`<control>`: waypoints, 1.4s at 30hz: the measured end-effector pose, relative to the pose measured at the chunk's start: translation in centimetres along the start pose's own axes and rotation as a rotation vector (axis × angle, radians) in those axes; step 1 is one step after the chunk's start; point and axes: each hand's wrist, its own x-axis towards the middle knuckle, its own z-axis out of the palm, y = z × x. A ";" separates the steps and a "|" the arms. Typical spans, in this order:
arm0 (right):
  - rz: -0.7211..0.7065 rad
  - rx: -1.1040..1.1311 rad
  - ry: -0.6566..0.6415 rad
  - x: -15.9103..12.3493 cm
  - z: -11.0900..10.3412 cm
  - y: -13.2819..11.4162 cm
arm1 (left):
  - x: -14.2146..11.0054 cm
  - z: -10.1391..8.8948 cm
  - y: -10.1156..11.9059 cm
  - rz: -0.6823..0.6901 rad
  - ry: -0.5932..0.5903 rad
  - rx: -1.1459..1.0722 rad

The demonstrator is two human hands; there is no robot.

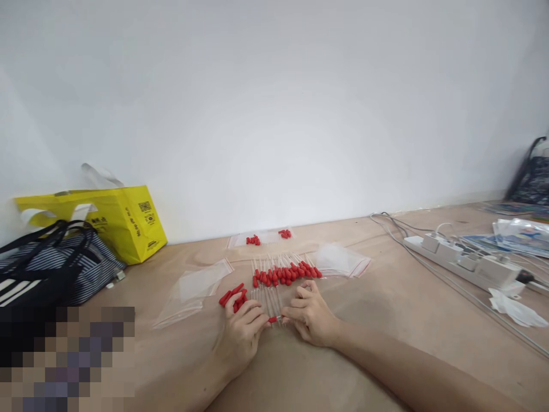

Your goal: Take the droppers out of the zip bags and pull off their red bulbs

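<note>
forearms (386, 352) | left hand (243, 327) – pinching red bulb (272, 319), jutting toward | right hand (312, 313) – hold unclear

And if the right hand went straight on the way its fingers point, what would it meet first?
Probably the clear tubes just beside it, before the left hand; whether it already touches them is unclear.

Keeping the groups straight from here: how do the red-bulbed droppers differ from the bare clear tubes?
The red-bulbed droppers carry red bulbs on their near ends; the bare clear tubes show none there. The droppers form the wider row, farther back; the tubes' group is narrower and closer. Both lie on the brown surface.
</note>
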 end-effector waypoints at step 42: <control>0.456 0.252 -0.009 0.9 3.2 -0.1 | -1.2 -1.8 -8.7 -0.785 -0.234 0.277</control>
